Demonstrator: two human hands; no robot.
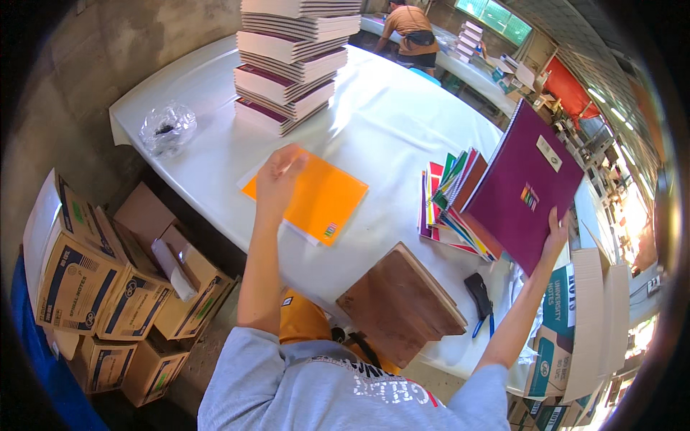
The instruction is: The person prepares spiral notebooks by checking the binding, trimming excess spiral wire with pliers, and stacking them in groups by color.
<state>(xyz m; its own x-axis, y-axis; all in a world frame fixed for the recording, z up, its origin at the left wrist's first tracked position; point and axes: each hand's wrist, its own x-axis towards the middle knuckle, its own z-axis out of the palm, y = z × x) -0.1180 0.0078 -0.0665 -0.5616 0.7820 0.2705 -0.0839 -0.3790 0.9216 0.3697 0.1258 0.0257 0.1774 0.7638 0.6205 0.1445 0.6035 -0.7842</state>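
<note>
Notebooks (291, 72) on table (392, 118) near wall (108, 65)

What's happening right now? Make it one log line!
left hand: loosely curled over orange notebook | right hand: holding purple spiral notebook | white table: fanned notebooks, tall notebook stack

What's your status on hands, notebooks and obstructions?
Right hand grips purple spiral-bound notebook by its edge. Left hand over flat orange notebook, contact unclear. Brown rectangular slab nearby, apart from both hands.
</note>
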